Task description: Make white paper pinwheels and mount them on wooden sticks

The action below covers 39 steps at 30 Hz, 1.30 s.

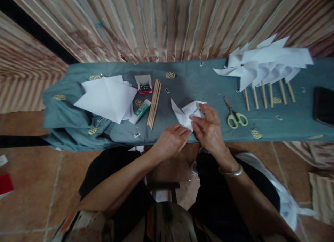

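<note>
A white paper pinwheel (186,114), partly folded, lies near the front edge of the cloth-covered table. My left hand (173,137) pinches its near edge, fingers pressed together. From the right, my right hand (208,125) bends over the same paper, thumb and fingertips closed on a fold. One pointed paper corner stands up at the left of the pinwheel. Green-handled scissors (235,117) lie just right of my right hand. To the left are several thin wooden sticks (154,104) and a green-and-white glue stick (140,111).
White paper sheets (106,95) are stacked at the left. A small red-and-white box (144,86) holds dark metal bits. At the back right, finished pinwheels (263,66) on sticks overlap in a row. A dark phone-like object (323,105) lies at the right edge; curtains (167,26) hang behind.
</note>
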{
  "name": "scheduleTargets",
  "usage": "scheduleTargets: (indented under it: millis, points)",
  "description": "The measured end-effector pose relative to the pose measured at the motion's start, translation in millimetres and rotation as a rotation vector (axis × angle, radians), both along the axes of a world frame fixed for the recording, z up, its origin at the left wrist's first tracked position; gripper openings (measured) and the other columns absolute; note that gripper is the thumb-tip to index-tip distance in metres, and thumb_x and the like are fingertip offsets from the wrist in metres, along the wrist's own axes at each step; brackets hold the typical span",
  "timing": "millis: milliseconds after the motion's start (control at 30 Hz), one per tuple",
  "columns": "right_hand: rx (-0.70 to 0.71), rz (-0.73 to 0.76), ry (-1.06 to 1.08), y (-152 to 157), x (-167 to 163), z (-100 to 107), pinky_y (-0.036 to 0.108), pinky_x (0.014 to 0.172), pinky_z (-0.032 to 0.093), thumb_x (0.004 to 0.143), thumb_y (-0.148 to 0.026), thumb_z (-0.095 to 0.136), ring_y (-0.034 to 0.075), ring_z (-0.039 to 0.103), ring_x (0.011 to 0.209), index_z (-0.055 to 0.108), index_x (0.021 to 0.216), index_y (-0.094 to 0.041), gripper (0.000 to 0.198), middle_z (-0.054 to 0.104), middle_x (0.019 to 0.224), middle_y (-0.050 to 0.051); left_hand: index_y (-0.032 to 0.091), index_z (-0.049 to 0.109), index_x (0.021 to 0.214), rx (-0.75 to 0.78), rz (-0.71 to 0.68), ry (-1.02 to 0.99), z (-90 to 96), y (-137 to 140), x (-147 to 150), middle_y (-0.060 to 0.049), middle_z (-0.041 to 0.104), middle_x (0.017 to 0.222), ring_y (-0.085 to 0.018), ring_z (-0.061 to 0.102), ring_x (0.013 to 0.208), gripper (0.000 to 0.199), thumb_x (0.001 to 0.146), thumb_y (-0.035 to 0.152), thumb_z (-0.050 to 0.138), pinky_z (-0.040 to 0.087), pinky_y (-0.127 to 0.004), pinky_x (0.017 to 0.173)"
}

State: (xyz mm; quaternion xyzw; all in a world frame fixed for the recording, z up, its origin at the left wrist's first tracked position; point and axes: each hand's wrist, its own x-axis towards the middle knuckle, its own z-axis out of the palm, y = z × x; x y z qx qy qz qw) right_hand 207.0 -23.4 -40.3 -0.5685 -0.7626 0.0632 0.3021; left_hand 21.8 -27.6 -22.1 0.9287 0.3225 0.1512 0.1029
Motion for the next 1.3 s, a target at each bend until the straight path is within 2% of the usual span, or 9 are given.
scheduleTargets:
  millis: [767, 867, 1133, 1300]
  points:
    - [-0.023, -0.005, -0.074, -3, -2, 1, 0.054, 0.109, 0.040, 0.095, -0.028, 0.050, 0.031, 0.040, 0.139, 0.073, 0.098, -0.023, 0.023, 0.048, 0.149, 0.007, 0.010, 0.063, 0.103, -0.029, -0.011, 0.002, -1.1, -1, 0, -0.010, 0.067, 0.095, -0.021, 0.060, 0.090, 0.019, 0.095, 0.017, 0.046, 0.054, -0.035, 0.081]
    - [-0.034, 0.007, -0.110, -4, -3, 1, 0.056, 0.108, 0.038, 0.094, -0.026, 0.049, 0.032, 0.037, 0.141, 0.072, 0.100, -0.024, 0.024, 0.046, 0.151, 0.007, 0.011, 0.063, 0.103, -0.038, -0.010, 0.000, -1.6, -1, 0, -0.010, 0.067, 0.095, -0.021, 0.060, 0.090, 0.020, 0.096, 0.016, 0.045, 0.054, -0.036, 0.080]
    - [-0.013, 0.061, -0.240, -10, -6, 6, 0.054, 0.103, 0.040, 0.094, -0.021, 0.041, 0.033, 0.028, 0.147, 0.068, 0.108, -0.020, 0.030, 0.046, 0.151, 0.013, 0.012, 0.063, 0.103, -0.027, 0.011, -0.023, -1.4, 0, -1, -0.008, 0.067, 0.093, -0.021, 0.061, 0.087, 0.019, 0.094, 0.015, 0.046, 0.055, -0.034, 0.077]
    - [-0.047, 0.122, -0.204, -12, -1, 7, 0.057, 0.108, 0.035, 0.085, -0.015, 0.046, 0.033, 0.021, 0.150, 0.063, 0.117, -0.021, 0.037, 0.039, 0.156, 0.011, 0.014, 0.064, 0.108, -0.036, 0.051, -0.119, -3.0, 4, -3, -0.008, 0.069, 0.097, -0.019, 0.064, 0.089, 0.022, 0.095, 0.017, 0.046, 0.054, -0.031, 0.080]
